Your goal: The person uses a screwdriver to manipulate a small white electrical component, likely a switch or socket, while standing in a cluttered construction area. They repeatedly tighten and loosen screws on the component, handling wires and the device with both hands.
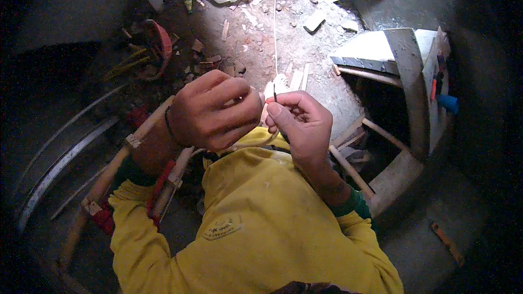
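My right hand (306,126) is closed in a pinch, thumb against forefinger, on a thin wire (275,98) that looks black with a bit of orange-red beside it. Just to its left, my left hand (217,113) is curled shut with its back turned up, and its fingertips meet the right ones. What the left fingers grip is hidden behind the knuckles. A pale cord (275,27) runs over the ground from the far side toward my hands. Both hands are in front of my yellow top (250,196), close to my body.
A wooden frame (111,171) with red wrapping stands at my left, near curved metal strips (60,171). Farther left lies a red basket-like thing (161,43). At right is a pale chair-like structure (406,60) with wooden rungs (354,174). Wood scraps (225,30) litter the ground.
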Tool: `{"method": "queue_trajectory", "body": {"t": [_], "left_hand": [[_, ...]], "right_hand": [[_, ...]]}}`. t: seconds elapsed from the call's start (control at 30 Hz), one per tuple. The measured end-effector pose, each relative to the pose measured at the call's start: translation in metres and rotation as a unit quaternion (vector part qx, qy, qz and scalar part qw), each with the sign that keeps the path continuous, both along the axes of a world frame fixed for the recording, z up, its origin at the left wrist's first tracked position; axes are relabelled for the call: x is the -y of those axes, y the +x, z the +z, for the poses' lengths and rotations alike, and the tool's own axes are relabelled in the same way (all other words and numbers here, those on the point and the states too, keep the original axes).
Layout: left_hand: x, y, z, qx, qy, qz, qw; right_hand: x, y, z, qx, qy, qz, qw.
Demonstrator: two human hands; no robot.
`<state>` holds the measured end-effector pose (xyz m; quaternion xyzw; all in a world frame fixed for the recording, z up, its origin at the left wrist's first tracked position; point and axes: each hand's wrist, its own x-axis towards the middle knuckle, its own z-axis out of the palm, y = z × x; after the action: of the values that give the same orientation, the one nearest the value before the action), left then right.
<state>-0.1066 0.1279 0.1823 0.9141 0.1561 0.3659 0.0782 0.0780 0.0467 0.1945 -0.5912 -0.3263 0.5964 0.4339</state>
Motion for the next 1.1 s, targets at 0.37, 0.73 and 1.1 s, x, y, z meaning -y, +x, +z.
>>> {"method": "queue_trajectory", "body": {"t": [0.37,0.73,1.1], "left_hand": [[0.035,0.005,-0.044,0.283,-0.784,0.067,0.548],[0.052,0.015,-0.037,0.419,-0.783,0.014,0.459],[0.047,0.010,-0.038,0.445,-0.772,0.009,0.454]], "right_hand": [[0.008,-0.004,-0.008,0.128,0.017,-0.061,0.990],[-0.006,-0.014,-0.004,0.390,0.202,0.007,0.898],[-0.020,-0.017,-0.001,0.427,0.178,0.054,0.885]]}}
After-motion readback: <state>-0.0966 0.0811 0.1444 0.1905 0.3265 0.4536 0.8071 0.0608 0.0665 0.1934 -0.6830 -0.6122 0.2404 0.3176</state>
